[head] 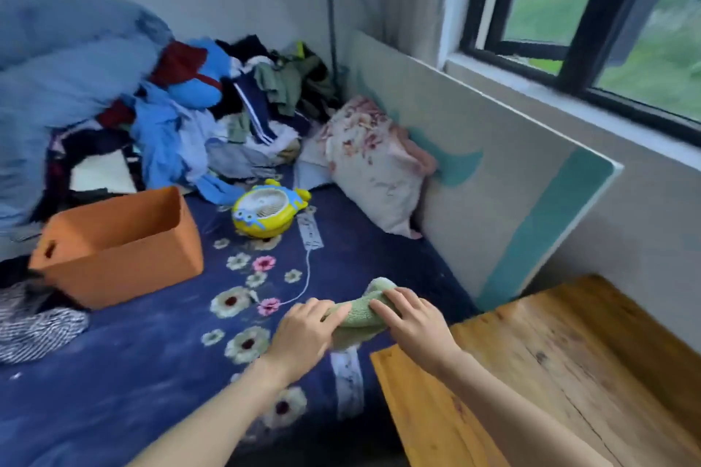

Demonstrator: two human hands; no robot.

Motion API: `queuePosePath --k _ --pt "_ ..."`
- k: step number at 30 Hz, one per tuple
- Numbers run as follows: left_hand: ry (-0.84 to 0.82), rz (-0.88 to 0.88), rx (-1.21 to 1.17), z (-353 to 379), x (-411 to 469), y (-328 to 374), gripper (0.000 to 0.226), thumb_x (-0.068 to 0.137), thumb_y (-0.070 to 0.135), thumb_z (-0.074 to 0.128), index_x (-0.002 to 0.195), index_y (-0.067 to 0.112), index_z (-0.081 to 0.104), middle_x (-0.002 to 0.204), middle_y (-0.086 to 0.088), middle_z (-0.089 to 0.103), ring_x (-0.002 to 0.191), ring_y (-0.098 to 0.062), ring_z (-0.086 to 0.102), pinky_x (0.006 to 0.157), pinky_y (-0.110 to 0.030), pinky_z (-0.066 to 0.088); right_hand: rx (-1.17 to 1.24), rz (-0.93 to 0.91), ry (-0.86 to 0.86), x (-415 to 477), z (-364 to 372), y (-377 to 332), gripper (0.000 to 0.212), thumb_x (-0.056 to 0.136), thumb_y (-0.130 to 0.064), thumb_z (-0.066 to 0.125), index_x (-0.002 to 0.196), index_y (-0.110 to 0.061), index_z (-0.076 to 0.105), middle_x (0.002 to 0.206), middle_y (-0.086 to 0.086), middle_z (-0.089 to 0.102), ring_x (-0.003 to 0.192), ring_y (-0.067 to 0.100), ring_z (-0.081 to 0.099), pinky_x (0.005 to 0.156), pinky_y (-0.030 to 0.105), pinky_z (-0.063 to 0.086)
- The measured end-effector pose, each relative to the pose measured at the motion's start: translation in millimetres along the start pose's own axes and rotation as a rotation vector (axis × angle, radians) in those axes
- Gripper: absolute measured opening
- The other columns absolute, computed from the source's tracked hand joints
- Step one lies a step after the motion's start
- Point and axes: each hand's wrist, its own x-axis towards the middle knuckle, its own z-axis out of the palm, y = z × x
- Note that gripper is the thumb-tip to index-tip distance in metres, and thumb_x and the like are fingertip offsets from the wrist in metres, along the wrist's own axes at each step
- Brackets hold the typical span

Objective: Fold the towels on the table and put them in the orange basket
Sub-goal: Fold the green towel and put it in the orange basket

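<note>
Green towel [356, 315], bunched, held over the floral bedsheet [151, 372], just beside the table [550, 372] corner. We grip its ends with left hand [303, 334] and right hand [413, 326], fingers close together and curled over it. Orange basket [125, 250] stands well apart, leftward.

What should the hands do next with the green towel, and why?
Probably carry the towel left to the basket and drop it in. The left hand and right hand hold it folded small over the bed, and the basket stands open.

The left hand [303, 334] and right hand [413, 322] grip a green towel [358, 315] above the bedsheet [151, 353], right of the orange basket [125, 250].
</note>
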Motion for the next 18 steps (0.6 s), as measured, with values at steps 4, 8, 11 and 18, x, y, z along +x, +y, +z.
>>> queuePosePath --k 4,8,11,18 --pt "-0.148 -0.211 0.030 -56 -96 -46 0.088 0.038 0.030 0.085 0.115 0.031 0.045 0.085 0.019 0.064 0.076 0.000 0.061 0.057 -0.010 0.049 0.138 -0.243 -0.124 61 9 -83 0.060 0.054 -0.017 0.066 0.110 -0.023 0.047 0.095 -0.002 0.067 0.078 0.018 0.067 0.050 0.021 0.050" --pt "-0.106 -0.506 -0.093 -108 -173 -71 0.065 0.081 0.022 0.063 0.140 0.029 0.034 0.120 0.012 0.055 0.112 -0.004 0.050 0.086 -0.013 0.043 0.217 -0.344 -0.214 112 9 -161 0.078 0.039 -0.029 0.081 0.109 -0.027 0.047 0.087 -0.009 0.066 0.070 0.011 0.065 0.045 0.017 0.047" --pt "-0.065 -0.682 -0.200 -135 -227 -98 0.053 0.095 0.013 0.043 0.144 0.028 0.029 0.138 0.007 0.043 0.129 -0.008 0.038 0.100 -0.021 0.034 0.276 -0.365 -0.235 146 4 -225 0.062 0.052 -0.034 0.065 0.110 -0.031 0.046 0.084 -0.014 0.065 0.069 0.005 0.066 0.045 0.015 0.045" --pt "-0.102 -0.736 -0.323 -201 -306 -175 0.042 0.095 0.016 0.045 0.137 0.022 0.043 0.133 0.005 0.049 0.120 -0.012 0.048 0.100 -0.025 0.038 0.465 -0.230 -0.418 206 -1 -334 0.065 0.078 -0.027 0.050 0.141 -0.025 0.035 0.132 -0.001 0.050 0.112 0.024 0.056 0.082 0.031 0.047"
